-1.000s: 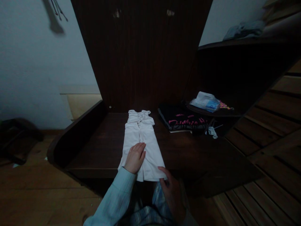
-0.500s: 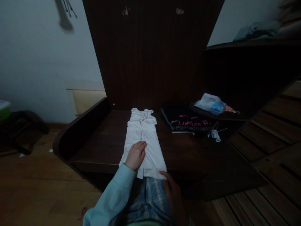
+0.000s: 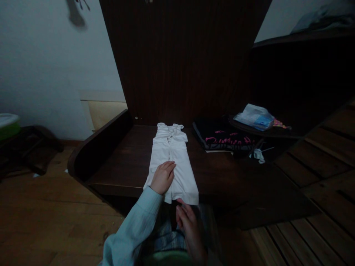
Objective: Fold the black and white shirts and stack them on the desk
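Note:
A white garment (image 3: 180, 170), bunched at its far end and smoother toward me, lies lengthwise on a dark wooden surface, its near hem reaching the front edge. My left hand (image 3: 163, 177) rests flat on its lower half, fingers stretched out and close together. At the near hem is my right hand (image 3: 188, 220), palm turned partly up. One fingertip meets the hem while the other fingers are loosely bent and apart from it. The dim light hides part of this hand, and no firm grip on the cloth shows.
A folded black garment with pink lettering (image 3: 230, 138) lies to the right. Above it, a small curved shelf holds a white and blue plastic packet (image 3: 255, 117). A raised wooden side (image 3: 97, 144) bounds the left. Wooden slats (image 3: 318, 162) stretch along the far right.
My right hand has moved left along the hem, from its right corner toward the middle, and turned over. My left hand stays on the cloth. The view has shifted slightly.

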A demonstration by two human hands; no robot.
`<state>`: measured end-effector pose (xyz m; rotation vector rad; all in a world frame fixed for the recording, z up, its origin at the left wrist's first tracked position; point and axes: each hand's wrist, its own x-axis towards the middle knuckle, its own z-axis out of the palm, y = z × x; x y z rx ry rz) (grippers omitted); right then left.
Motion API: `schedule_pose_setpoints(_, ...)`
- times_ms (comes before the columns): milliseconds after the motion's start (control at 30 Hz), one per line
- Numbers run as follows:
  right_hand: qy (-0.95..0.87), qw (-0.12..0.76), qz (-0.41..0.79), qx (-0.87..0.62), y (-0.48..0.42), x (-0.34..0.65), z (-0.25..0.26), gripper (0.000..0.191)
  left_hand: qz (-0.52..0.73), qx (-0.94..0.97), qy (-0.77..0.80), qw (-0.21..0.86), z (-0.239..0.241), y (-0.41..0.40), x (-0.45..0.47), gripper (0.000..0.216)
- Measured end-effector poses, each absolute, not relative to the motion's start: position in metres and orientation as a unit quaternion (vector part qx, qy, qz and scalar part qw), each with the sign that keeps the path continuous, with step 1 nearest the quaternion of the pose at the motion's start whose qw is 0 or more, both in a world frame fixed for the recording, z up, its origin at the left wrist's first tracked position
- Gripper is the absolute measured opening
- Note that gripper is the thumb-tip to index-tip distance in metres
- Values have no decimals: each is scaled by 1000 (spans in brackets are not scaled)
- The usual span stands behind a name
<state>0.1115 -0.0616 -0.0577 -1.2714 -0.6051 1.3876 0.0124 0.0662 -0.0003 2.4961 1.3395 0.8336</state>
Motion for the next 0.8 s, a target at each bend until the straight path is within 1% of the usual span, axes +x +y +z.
schedule_pose_setpoints(100, -240, 553, 596, -531, -57, 109, -57, 43, 280, 841, 454, 93, 0, 66, 13, 38)
schedule_pose_setpoints(167, -250, 552, 600, -523, -56, 109, -55, 39, 278, 840, 455, 95, 1, 66, 13, 37)
schedule_pose_setpoints(333, -252, 545, 610, -517, -55, 107, -51, 41, 273, 840, 457, 100, 3, 65, 13, 36)
schedule_pose_setpoints(600, -232, 541, 615, -525, -59, 107, -56, 32, 277, 840, 456, 102, 3, 65, 12, 38)
schedule_pose_setpoints(667, -242, 529, 614, -533, -58, 111, -54, 33, 285, 838, 453, 105, 2, 66, 12, 37)
schedule_pose_setpoints(800, -307, 498, 587, -559, -54, 120, -47, 42, 314, 833, 440, 119, 0, 67, 11, 34)
